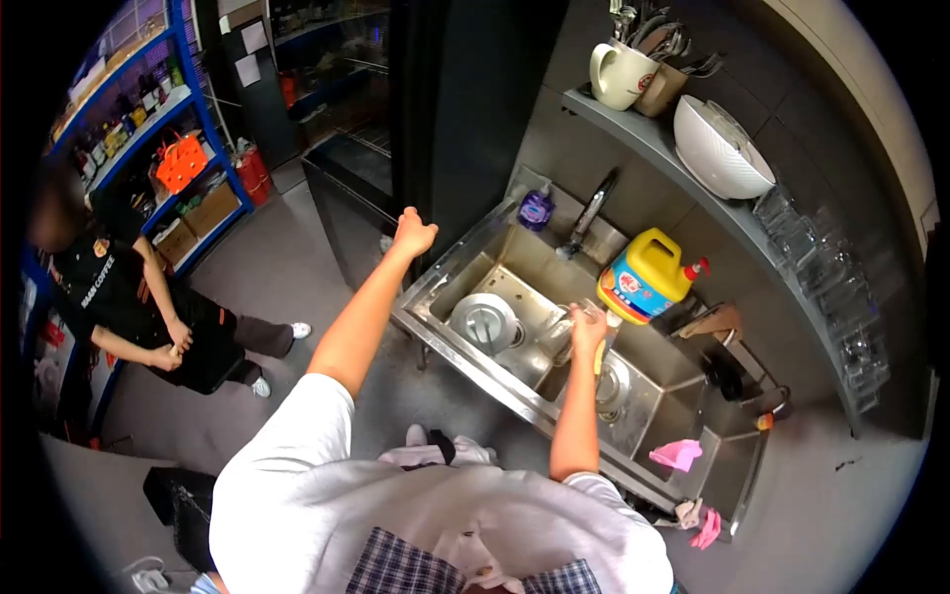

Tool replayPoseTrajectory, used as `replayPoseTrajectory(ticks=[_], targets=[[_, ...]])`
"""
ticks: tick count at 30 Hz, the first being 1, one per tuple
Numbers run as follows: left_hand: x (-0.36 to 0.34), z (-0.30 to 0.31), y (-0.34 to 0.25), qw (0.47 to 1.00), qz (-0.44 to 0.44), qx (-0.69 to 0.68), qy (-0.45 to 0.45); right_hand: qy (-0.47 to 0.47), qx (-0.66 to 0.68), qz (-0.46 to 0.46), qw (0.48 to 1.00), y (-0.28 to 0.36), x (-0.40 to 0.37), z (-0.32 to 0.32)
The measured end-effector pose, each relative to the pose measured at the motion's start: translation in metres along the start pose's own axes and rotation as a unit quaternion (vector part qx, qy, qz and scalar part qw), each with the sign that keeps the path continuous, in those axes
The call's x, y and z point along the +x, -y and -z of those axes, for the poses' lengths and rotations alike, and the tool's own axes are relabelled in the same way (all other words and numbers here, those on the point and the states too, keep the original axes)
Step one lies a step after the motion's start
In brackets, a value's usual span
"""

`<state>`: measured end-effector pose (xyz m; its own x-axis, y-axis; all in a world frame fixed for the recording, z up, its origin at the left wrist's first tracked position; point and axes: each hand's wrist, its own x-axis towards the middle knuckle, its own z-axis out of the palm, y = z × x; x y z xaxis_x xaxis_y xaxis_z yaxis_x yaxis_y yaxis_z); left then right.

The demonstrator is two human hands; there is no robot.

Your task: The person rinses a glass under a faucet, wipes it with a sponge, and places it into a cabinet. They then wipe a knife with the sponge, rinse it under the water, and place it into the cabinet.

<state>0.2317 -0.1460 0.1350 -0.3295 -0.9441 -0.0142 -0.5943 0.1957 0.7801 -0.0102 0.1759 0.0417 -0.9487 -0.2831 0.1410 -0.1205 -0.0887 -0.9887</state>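
My left hand [416, 236] is raised in front of a tall black panel [475, 119], beyond the sink's left end. Its fingers are curled closed, and whatever they may hold is hidden. Over the divider between two basins of the steel sink [475, 371], my right hand [588, 325] is closed around a clear glass [560, 335], whose outline is partly blurred. A round metal lid [485, 323] lies in the left basin, left of that hand. Just behind my right hand stands a yellow jug [648, 277] with a red pump.
A faucet [594, 208] and a purple soap bottle [536, 206] stand behind the sink. Pink cloth [677, 454] lies at the right basin. Above, a shelf [643, 148] bears a white bowl [717, 148], mugs of cutlery and glasses. Another person [129, 297] stands at left, near blue shelving.
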Motion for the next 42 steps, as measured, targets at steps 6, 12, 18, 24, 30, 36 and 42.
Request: replayPoseTrajectory(ticks=[6,12,18,24,30,36,42], targets=[[0.006,0.005,0.000,0.995,-0.082,0.001,-0.048,0.021,0.057,-0.101,0.993,0.026,-0.030,0.014],[0.022,0.001,0.025,0.985,-0.160,-0.058,-0.044,-0.095,0.237,-0.333,0.908,0.000,-0.015,0.023],[0.010,0.004,0.021,0.990,-0.113,-0.073,-0.038,0.001,0.270,-0.321,0.908,-0.032,-0.016,0.022],[-0.018,0.017,0.037,0.981,-0.108,-0.069,-0.144,-0.039,0.184,-0.278,0.942,-0.004,-0.008,-0.001],[-0.067,0.066,0.115,0.975,-0.075,-0.025,-0.210,0.097,0.079,-0.196,0.973,-0.094,0.030,-0.004],[-0.113,0.126,0.126,0.968,-0.066,-0.057,-0.234,0.054,-0.095,0.025,0.994,-0.079,0.015,-0.049],[-0.122,0.140,0.184,0.959,-0.077,0.003,-0.273,0.126,0.034,-0.136,0.982,-0.034,-0.010,-0.091]])
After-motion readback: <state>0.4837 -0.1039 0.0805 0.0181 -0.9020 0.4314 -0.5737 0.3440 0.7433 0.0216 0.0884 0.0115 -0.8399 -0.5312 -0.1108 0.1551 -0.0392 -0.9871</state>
